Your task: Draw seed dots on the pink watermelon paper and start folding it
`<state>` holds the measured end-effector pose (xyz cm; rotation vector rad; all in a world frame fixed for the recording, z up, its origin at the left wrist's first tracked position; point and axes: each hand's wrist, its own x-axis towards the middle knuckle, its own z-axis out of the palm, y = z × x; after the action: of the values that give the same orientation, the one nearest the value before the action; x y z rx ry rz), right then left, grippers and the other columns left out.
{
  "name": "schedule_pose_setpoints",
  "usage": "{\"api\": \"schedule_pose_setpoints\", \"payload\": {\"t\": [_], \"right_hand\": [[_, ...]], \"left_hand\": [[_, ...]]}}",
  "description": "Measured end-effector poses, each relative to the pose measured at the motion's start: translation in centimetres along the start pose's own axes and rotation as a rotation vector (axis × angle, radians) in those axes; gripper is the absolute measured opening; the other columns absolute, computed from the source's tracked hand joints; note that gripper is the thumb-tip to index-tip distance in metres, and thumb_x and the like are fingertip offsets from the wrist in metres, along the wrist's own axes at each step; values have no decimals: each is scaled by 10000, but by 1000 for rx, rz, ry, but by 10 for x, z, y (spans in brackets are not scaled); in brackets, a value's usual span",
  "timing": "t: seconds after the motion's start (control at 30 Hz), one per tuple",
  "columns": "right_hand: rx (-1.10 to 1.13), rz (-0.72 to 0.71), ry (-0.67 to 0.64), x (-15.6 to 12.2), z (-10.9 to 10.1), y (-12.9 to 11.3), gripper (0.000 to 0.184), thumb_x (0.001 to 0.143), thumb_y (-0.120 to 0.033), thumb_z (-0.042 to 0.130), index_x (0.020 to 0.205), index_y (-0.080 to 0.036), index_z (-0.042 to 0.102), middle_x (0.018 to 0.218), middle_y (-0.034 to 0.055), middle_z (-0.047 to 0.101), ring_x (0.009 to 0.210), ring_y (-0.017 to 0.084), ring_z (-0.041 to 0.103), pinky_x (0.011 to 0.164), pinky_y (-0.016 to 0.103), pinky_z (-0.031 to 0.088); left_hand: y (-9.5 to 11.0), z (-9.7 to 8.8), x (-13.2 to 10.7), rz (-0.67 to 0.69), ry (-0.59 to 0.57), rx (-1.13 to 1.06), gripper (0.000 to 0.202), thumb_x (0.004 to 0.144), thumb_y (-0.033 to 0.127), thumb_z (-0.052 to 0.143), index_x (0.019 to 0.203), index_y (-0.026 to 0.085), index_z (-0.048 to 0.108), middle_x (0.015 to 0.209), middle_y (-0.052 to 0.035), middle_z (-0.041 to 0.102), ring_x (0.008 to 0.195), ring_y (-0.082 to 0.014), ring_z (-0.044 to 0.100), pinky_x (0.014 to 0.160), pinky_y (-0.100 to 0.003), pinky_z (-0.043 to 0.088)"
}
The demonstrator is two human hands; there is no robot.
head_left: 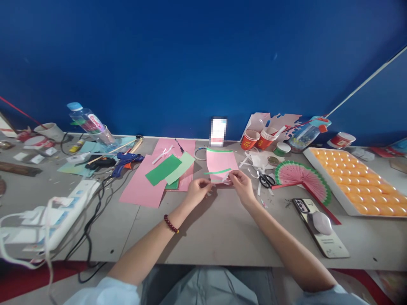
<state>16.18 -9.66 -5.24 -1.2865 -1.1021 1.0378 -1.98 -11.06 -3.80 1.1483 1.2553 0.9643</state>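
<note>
DESK: While both hands meet over the table [219,233], where exactly is the pink sheet [221,162]?

PHOTOGRAPHER: Dead centre, flat on the grey top, just beyond the fingertips. Its long axis runs away from the person toward the blue wall. The near short edge sits between the two hands.

DESK: And the grip?

PHOTOGRAPHER: The left hand [199,189] has thumb and fingers closed on the near left corner. The right hand [242,183] pinches the near right corner. A thin green strip [218,171] crosses the sheet a little beyond the pinch, slanting up to the right. A second one edges the far end. Something small and pale shows at the right fingertips, too blurred to name.

DESK: Which hand is nearer?

PHOTOGRAPHER: Both touch the sheet; the right reaches slightly farther over it. The forearms come in from the lower corners and converge, wrists low over the table, palms turned inward. A bead bracelet [171,223] circles the left wrist.

DESK: Surroundings?

PHOTOGRAPHER: Scissors [266,181] lie just right of the right hand, a paper fan [302,178] beyond them, a phone [319,226] near the right forearm. A larger pink paper [141,188] and a green paper [163,170] lie to the left, with a glue gun [125,161] farther off.
</note>
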Motion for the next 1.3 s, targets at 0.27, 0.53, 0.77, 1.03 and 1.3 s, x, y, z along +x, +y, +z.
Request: {"api": "schedule_pose_setpoints", "payload": {"t": [0.27, 0.53, 0.77, 1.03, 1.3], "right_hand": [[422, 135, 349, 31, -42, -15, 224, 574, -289, 738, 672, -170, 576, 562, -52, 564, 510, 72, 534, 468, 174, 428], [595, 5, 730, 55, -136, -40, 79, 693, -93, 513, 678, -167, 488, 589, -30, 575, 470, 63, 528, 434, 160, 401], [236, -328, 700, 44, -150, -44, 128, 660, -223, 611, 755, -182, 535, 635, 13, 641, 608, 173, 660, 598, 304, 526], [-669, -204, 272, 47, -123, -24, 281, 647, -272, 667, 919, -205, 685, 882, 40, 679, 714, 173, 627, 718, 335, 507], [-891, -524, -100, 39, -72, -25, 245, 781, -248, 567, 1002, -232, 672, 1128, 94, 637, 1107, 272, 566, 977, 461, 433]], "left_hand": [[-2, -4, 3, -39, 10, -67, 111, 694, 238, 693, 691, 132, 660, 598, -14, 609, 500, -97, 567, 394, -167, 422], [-1, -5, 3, -33, 7, -83, 153, 671, 280, 702, 675, 133, 660, 579, -3, 589, 458, -85, 535, 385, -174, 430], [-9, 1, -2, 117, 79, 120, 145, 739, 288, 610, 670, 163, 632, 571, 3, 578, 510, -112, 535, 459, -209, 438], [-4, -4, -10, 514, 259, 755, 167, 833, 225, 451, 683, 197, 520, 680, 0, 567, 572, -121, 476, 544, -236, 322], [3, -14, -13, 707, 270, 960, 142, 768, 221, 497, 629, 203, 517, 583, -8, 528, 498, -131, 432, 529, -267, 251]]}}
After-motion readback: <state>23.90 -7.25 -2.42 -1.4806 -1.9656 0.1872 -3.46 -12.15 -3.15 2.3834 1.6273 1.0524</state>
